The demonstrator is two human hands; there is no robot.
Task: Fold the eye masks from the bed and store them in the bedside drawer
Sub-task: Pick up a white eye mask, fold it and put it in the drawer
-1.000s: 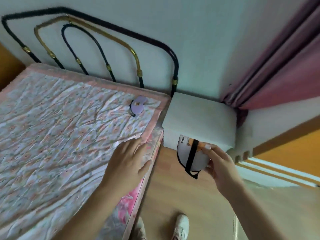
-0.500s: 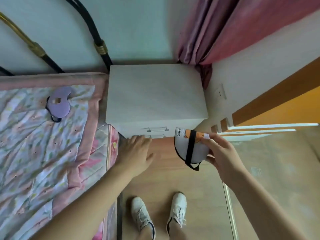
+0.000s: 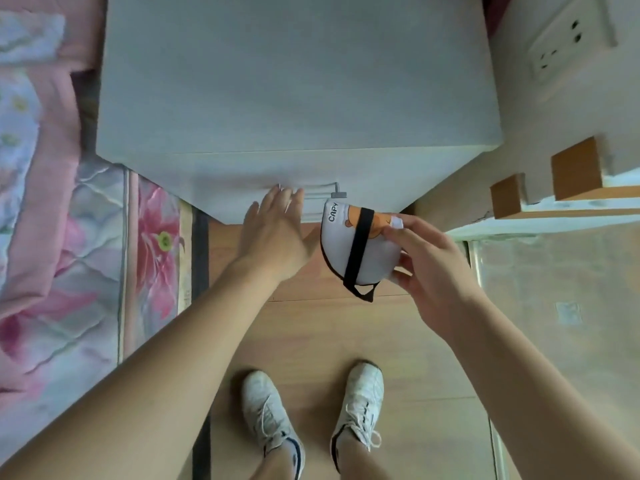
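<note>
Two hands work in front of the white bedside cabinet [image 3: 294, 81]. At our far left lies the pink floral quilted bed [image 3: 52, 220]. Our left hand [image 3: 277, 233] reaches for the metal drawer handle [image 3: 320, 194], fingers straight and released, tips at the bar. Our right hand [image 3: 433, 268] pinches the folded white eye mask with its black strap [image 3: 356, 247], held in the air just below the closed drawer front. We judge the opening step is in hand; next we must hook the handle and pull.
</note>
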